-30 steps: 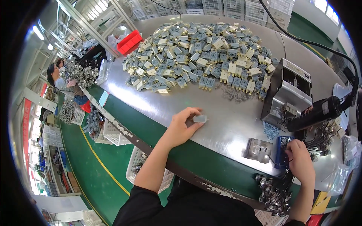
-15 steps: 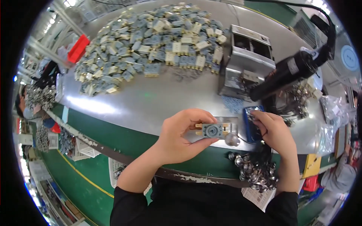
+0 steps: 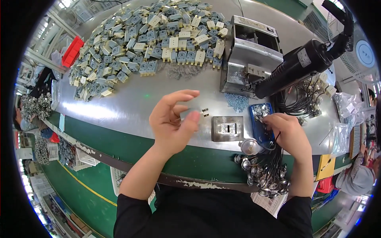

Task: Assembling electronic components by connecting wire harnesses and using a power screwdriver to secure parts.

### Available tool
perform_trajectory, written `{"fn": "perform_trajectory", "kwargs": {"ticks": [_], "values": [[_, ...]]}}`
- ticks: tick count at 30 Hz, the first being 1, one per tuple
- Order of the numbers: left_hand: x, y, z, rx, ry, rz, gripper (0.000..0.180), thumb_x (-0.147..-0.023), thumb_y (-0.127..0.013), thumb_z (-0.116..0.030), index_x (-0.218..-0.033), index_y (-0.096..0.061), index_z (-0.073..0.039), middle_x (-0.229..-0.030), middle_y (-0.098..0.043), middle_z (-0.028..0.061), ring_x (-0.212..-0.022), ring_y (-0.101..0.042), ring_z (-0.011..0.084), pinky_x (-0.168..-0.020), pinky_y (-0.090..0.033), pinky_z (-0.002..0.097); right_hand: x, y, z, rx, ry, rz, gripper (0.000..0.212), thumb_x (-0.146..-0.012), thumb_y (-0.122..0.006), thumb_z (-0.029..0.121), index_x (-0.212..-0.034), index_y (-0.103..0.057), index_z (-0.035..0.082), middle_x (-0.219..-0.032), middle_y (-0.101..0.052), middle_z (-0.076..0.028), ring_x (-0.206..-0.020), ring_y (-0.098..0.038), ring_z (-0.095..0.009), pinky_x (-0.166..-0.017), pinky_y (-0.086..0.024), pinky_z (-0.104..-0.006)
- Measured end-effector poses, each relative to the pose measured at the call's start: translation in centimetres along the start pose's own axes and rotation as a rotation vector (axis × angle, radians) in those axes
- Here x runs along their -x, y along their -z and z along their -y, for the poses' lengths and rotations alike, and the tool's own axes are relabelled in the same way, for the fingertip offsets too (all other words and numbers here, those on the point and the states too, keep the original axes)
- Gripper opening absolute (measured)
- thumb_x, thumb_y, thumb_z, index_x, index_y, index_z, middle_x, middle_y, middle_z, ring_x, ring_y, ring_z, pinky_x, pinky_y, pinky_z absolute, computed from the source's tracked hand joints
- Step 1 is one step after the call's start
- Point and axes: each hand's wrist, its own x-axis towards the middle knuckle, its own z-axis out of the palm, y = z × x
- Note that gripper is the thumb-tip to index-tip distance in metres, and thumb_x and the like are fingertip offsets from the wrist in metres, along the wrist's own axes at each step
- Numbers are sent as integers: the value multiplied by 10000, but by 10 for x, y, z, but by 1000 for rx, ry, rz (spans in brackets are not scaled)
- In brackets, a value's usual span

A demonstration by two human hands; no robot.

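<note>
My left hand (image 3: pixel 171 121) is raised over the metal table, its fingers spread and curved. Just right of its fingertips is a blurred small piece with brassy tabs (image 3: pixel 204 112), apparently apart from the hand. To the right of that hand sits a steel block (image 3: pixel 227 129) with a slotted recess in its top. My right hand (image 3: pixel 289 133) reaches into a blue tray (image 3: pixel 256 127) of small metal parts. Its thumb and fingers are pinched together at the parts, and what they hold is hidden. A round, clear-and-metal piece on a cable (image 3: pixel 251 146) lies by the tray's near end.
Grey and cream switch-like blocks (image 3: pixel 148 68) are heaped at the back left, with springs (image 3: pixel 182 72) beside them. A metal machine (image 3: pixel 254 59) and a black cylindrical tool (image 3: pixel 295 71) stand back right. Blue screws (image 3: pixel 237 102) lie before the machine. Cabled metal parts (image 3: pixel 266 178) hang at the table's front edge.
The grey block has left my left hand's grip, and that hand has opened and moved left. The steel block is now uncovered. My right hand stays at the blue tray.
</note>
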Motion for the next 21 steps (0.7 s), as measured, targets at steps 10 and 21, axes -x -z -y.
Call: {"fn": "perform_trajectory", "kwargs": {"ticks": [10,21], "values": [[-11,-10,14,804,691,-168,292,-1006,-666,-202,-1253,-626,-51,-883,-722,82,-497,-472,97,-473,-366,265,-1,-4,-3,35,170,-70,375,-753,-701,-84,-1092,-787,51,-889,-763,-137,-732,-727,-307,-673,-579,-381],[-18,-68,19,-1006,-257,661,492,-777,-862,-403,-1061,-637,-71,-825,-691,85,-716,-711,329,-608,-535,443,-5,-1,-2,-77,259,-189,302,-830,-656,-119,-1065,-782,23,-792,-750,-107,-708,-758,-221,-650,-587,-311]]}}
